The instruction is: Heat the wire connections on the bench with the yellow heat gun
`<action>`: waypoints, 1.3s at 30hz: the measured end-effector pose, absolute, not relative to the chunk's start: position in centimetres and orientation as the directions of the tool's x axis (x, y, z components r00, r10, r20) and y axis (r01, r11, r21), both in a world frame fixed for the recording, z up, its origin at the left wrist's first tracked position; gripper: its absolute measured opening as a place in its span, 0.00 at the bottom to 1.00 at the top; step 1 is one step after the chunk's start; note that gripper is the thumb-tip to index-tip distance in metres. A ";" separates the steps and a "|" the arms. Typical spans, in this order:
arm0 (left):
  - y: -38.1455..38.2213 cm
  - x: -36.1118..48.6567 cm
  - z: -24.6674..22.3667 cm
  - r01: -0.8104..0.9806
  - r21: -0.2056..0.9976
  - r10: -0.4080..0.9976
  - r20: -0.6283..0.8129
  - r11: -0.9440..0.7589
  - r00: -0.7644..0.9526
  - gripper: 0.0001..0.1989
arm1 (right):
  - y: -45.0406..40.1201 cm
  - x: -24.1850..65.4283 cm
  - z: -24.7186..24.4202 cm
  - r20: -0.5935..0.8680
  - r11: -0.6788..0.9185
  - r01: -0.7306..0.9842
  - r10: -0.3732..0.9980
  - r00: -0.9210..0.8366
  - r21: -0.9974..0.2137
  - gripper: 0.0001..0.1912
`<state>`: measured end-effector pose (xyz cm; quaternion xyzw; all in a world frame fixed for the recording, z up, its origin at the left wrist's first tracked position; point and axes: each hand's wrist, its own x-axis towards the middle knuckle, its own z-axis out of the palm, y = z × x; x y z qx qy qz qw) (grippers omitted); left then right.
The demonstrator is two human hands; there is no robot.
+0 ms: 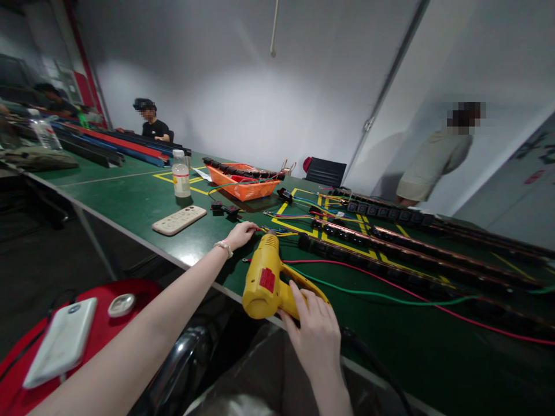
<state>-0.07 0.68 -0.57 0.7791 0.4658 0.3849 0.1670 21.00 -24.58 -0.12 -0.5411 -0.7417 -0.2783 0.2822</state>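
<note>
My right hand (314, 326) is wrapped around the handle of a yellow heat gun (265, 271) with a red label. The gun's nozzle points away from me, toward a bundle of colored wires (284, 232). Just left of the nozzle, my left hand (240, 236) pinches the wire ends, with a bit of red showing at the fingertips. These wires lead right into a long dark strip (347, 254) of black blocks. A red wire (347, 264) and a green wire (338, 285) run across the green table (195, 245) beside the gun.
An orange basket (243, 189), a bottle (180, 173) and a beige phone-shaped case (179, 220) stand or lie beyond my left hand. More copper-edged strips (416, 248) cover the right side. A red stool (130, 287) holds a white power bank (63, 341). Several people are nearby.
</note>
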 end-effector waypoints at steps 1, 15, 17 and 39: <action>0.7 -0.1 -0.6 0.607 0.612 0.856 0.442 -0.506 0.268 0.14 | -24.6 21.4 -0.1 0.725 0.255 0.961 0.642 -0.252 0.108 0.25; -0.1 -0.2 0.0 0.674 0.539 0.846 0.464 -0.505 0.262 0.16 | -25.1 24.9 -0.1 0.743 0.134 0.978 0.635 -0.210 0.161 0.24; -0.6 -0.5 0.5 0.685 0.545 0.851 0.475 -0.484 0.223 0.16 | -25.1 25.1 -0.1 0.744 0.127 0.979 0.636 -0.206 0.162 0.24; -2.0 -19.8 2.9 0.944 0.249 0.941 0.204 0.215 -0.268 0.44 | -25.0 20.2 0.2 0.707 0.172 0.979 0.680 -0.197 0.107 0.25</action>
